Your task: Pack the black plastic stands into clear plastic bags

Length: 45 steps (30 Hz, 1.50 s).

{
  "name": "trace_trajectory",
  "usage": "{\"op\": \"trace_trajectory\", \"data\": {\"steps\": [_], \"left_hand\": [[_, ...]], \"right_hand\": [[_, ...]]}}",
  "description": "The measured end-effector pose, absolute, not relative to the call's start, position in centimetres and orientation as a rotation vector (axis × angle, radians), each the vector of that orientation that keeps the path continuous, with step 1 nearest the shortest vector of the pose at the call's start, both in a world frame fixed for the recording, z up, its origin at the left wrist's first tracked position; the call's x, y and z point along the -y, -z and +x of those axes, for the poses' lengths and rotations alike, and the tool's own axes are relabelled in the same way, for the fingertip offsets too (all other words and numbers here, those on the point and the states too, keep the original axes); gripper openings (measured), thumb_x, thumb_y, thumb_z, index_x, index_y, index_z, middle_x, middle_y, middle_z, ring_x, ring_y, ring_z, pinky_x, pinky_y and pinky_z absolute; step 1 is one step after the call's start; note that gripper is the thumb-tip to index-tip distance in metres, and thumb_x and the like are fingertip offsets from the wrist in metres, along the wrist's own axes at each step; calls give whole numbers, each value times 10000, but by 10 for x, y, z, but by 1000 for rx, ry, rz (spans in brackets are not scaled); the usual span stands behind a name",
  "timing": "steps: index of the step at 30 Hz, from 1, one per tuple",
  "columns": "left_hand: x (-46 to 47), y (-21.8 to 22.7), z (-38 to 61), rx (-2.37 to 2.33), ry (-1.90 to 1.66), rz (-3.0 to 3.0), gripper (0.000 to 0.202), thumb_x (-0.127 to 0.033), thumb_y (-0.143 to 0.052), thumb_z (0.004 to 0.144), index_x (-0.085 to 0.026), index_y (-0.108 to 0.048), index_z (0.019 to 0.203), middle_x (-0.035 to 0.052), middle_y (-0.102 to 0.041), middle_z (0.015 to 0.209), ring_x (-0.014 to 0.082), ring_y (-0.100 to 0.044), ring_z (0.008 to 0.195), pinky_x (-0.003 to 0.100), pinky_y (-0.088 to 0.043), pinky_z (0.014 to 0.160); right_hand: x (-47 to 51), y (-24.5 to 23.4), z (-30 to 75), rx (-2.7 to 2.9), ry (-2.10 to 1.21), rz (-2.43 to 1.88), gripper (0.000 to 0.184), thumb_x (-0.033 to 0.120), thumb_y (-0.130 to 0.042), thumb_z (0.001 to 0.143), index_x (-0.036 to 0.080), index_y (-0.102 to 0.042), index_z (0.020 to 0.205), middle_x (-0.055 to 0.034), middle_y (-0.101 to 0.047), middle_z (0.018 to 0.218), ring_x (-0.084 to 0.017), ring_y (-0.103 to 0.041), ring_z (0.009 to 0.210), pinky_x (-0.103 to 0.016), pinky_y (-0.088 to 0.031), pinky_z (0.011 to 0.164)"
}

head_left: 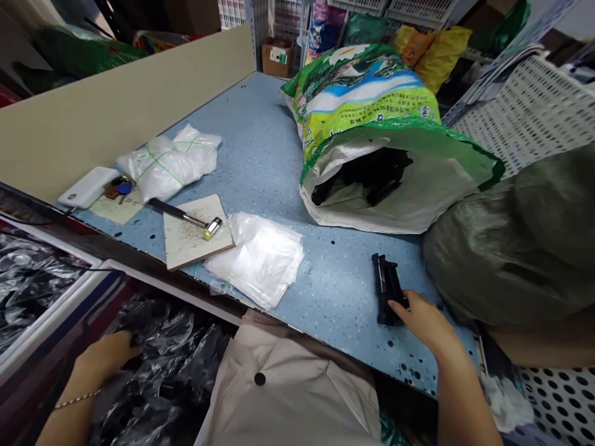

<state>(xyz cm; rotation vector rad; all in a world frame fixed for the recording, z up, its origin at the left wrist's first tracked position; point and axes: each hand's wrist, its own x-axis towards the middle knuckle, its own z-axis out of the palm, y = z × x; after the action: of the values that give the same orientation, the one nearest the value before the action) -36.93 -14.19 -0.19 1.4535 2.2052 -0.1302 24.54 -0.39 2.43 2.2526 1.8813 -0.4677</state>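
Observation:
My right hand (425, 319) is at the right of the blue table, thumb and fingers closed on the near end of a long black plastic part (387, 288). The part rests on the tabletop, and its exact kind is unclear. My left hand (108, 354) reaches down into a bin at lower left, its fingers curled at a dark bit whose shape is hidden. Around it lie several black pieces in clear plastic bags (162, 365). Beyond my right hand, an open green-and-white woven sack (372, 105) lies on its side with black parts (372, 173) inside.
A stack of clear plastic bags (264, 254) lies mid-table beside a small board (198, 238) with a hammer (186, 217) across it. Farther left are tied bag bundles (171, 158), keys (121, 187) and a white device (88, 187). A bulky dark green sack (515, 248) borders the right.

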Motion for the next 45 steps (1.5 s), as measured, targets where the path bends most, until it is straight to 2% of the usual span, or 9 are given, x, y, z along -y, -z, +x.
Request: {"op": "trace_trajectory", "data": {"steps": [4, 8, 11, 16, 20, 24, 33, 39, 45], "left_hand": [[86, -27, -283, -2181, -39, 1526, 284, -440, -477, 812, -218, -618, 703, 40, -688, 676, 227, -646, 650, 285, -428, 590], [25, -42, -166, -2005, -441, 1873, 329, -492, -494, 862, -181, -601, 846, 76, -661, 862, 210, -615, 766, 288, -450, 660], [-3, -31, -127, -1973, -458, 1994, 219, -356, -535, 867, -161, -627, 905, 126, -635, 1009, 243, -599, 898, 297, -440, 660], [-23, -14, -156, -1697, -892, 1356, 216, -351, -657, 771, -178, -592, 659, 12, -593, 670, 144, -536, 628, 259, -399, 596], [-23, -16, -178, -1402, -1015, 840, 338, -455, -770, 621, -156, -623, 676, -18, -548, 584, 91, -442, 508, 227, -325, 499], [-20, -19, -176, -1400, -1079, 747, 374, -402, -845, 524, -157, -578, 616, -52, -503, 537, 60, -389, 468, 210, -276, 476], [-13, -19, -174, -1395, -1128, 790, 274, -358, -802, 573, -153, -641, 656, -21, -588, 587, 84, -476, 521, 226, -376, 530], [-11, -25, -185, -1414, -1199, 695, 308, -377, -822, 569, -154, -615, 616, -39, -528, 520, 68, -422, 476, 207, -309, 474], [-13, -31, -169, -1376, -1151, 823, 251, -371, -782, 623, -149, -699, 706, 0, -593, 603, 98, -471, 554, 227, -371, 522]], "right_hand": [[7, -20, 230, -1981, 665, 2307, 337, 340, -498, 814, 131, -647, 1032, -146, -691, 952, -283, -654, 867, -352, -462, 718], [2, -27, 182, -2134, 1474, 2342, 368, 360, -527, 786, 150, -629, 1071, -82, -684, 950, -216, -627, 837, -319, -474, 738], [-2, -32, 147, -2001, 2014, 2240, 358, 357, -598, 759, 165, -645, 1058, -48, -668, 889, -179, -599, 764, -283, -468, 657], [-7, -36, 110, -1636, 2746, 1996, 271, 363, -698, 740, 175, -691, 936, -32, -659, 800, -127, -559, 641, -230, -417, 537], [-19, -41, 78, -1318, 3147, 1667, 305, 341, -747, 721, 177, -710, 975, -91, -703, 1012, -153, -630, 697, -215, -413, 496], [-32, -48, 41, -1113, 3305, 1389, 351, 305, -769, 698, 168, -710, 1016, -104, -693, 1106, -140, -642, 700, -194, -423, 476], [-54, -25, -1, -1105, 3220, 1664, 251, 325, -825, 596, 153, -706, 736, -8, -663, 642, -104, -572, 564, -197, -439, 500], [-51, -33, 16, -1295, 3166, 1958, 275, 361, -808, 601, 186, -720, 794, 17, -655, 683, -94, -541, 582, -201, -423, 533], [-37, -44, 8, -1308, 3233, 1602, 266, 351, -796, 650, 196, -729, 856, -2, -686, 734, -119, -575, 625, -225, -413, 562]]}}
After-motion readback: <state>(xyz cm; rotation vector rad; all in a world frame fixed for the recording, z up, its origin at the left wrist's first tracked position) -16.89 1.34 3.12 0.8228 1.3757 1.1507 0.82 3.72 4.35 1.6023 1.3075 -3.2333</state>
